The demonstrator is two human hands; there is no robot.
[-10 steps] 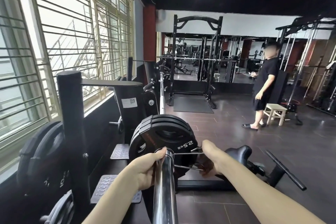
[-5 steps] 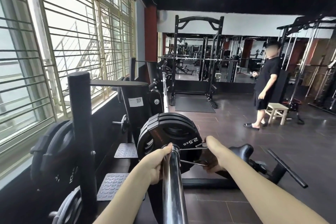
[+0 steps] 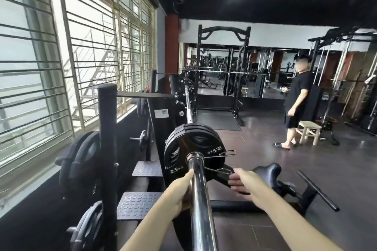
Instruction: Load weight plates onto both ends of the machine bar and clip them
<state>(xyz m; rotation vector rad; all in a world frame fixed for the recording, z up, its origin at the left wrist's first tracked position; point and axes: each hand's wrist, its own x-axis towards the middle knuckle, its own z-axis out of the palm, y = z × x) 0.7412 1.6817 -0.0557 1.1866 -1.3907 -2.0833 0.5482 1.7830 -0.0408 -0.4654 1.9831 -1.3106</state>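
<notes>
A chrome bar sleeve [image 3: 201, 199] runs from the bottom centre away from me. Several black 2.5 kg plates [image 3: 191, 149] are stacked on it. A steel spring clip [image 3: 206, 159] sits on the sleeve against the outer plate, its two wire handles spread out to the right. My left hand [image 3: 179, 195] grips the sleeve from the left, just behind the clip. My right hand [image 3: 246, 183] hovers below and right of the clip handles with fingers relaxed, holding nothing.
A black upright post [image 3: 107, 149] with stored plates [image 3: 81, 161] stands at the left by the barred window. Textured foot plates [image 3: 138, 205] lie below. A padded seat [image 3: 267, 171] and a handle sit to the right. A person [image 3: 295, 106] stands by a wooden stool [image 3: 309, 130].
My right hand has let go of the clip handles and drawn back, and the handles have sprung apart. My left hand has slid a little back along the sleeve. The view shifted right.
</notes>
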